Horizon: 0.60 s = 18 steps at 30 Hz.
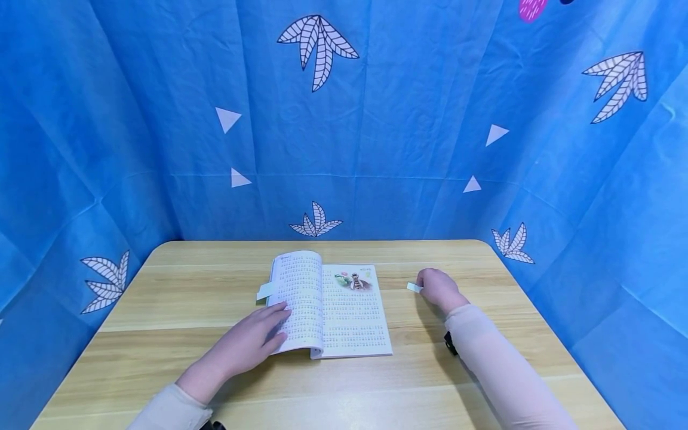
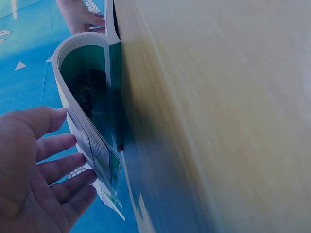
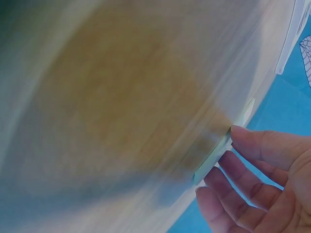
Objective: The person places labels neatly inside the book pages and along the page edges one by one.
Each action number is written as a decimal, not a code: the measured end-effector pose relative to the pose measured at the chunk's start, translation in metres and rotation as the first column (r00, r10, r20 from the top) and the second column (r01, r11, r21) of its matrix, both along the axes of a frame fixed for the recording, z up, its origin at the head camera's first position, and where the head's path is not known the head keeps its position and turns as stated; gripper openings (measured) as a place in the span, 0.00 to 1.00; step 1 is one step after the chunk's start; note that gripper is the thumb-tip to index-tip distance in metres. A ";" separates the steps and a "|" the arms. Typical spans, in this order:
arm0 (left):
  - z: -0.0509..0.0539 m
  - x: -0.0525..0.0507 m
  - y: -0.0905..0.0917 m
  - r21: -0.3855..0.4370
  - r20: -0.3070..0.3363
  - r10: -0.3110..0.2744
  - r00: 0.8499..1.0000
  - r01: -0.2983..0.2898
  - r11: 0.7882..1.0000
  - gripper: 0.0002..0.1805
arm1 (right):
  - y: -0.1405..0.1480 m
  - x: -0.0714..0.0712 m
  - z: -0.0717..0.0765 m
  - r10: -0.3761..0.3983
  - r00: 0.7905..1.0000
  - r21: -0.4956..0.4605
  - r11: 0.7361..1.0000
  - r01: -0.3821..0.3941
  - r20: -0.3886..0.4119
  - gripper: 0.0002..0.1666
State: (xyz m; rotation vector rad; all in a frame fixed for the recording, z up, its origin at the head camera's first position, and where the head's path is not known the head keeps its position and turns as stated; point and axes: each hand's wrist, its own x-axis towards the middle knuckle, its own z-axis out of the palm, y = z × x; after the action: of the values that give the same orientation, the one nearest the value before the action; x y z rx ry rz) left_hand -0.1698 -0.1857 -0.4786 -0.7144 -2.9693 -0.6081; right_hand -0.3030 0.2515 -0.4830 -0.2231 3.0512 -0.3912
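An open book (image 1: 352,322) with printed text lies at the middle of the table, its left pages bowed upward. A small bee picture is on its right page. My left hand (image 1: 242,343) rests its extended fingers on the left page's lower outer part; the left wrist view shows the fingers (image 2: 65,145) against the curved pages. A pale slip (image 1: 266,291) juts from the book's left edge. Right of the book, my right hand (image 1: 439,289) pinches a pale green strip (image 3: 208,167) at the tabletop, its end showing past the fingers in the head view.
The wooden table (image 1: 215,275) has rounded far corners. A blue curtain (image 1: 376,119) with leaf and triangle prints hangs behind it and at both sides. Dark wrist devices show by each sleeve.
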 end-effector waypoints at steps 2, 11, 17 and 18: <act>0.000 0.000 0.000 -0.001 0.001 0.000 1.000 0.000 1.000 0.28 | 0.000 0.000 0.000 0.004 1.000 0.001 1.000 -0.004 -0.004 0.05; 0.000 0.000 0.000 -0.001 -0.006 -0.003 1.000 0.003 1.000 0.28 | -0.002 0.000 0.002 0.021 0.999 0.021 1.000 -0.021 -0.039 0.08; 0.000 -0.001 0.000 -0.004 -0.009 -0.004 1.000 0.004 1.000 0.28 | -0.005 0.000 0.003 0.013 0.999 0.038 0.999 -0.011 -0.046 0.10; 0.000 -0.001 0.000 -0.005 -0.010 -0.004 1.000 0.004 1.000 0.28 | -0.005 0.001 0.004 0.012 0.999 0.038 0.999 -0.010 -0.049 0.11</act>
State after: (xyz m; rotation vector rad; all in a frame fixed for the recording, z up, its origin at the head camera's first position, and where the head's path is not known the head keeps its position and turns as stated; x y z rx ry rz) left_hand -0.1705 -0.1856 -0.4788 -0.7212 -2.9619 -0.5964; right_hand -0.3025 0.2464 -0.4792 -0.2517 3.1008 -0.3328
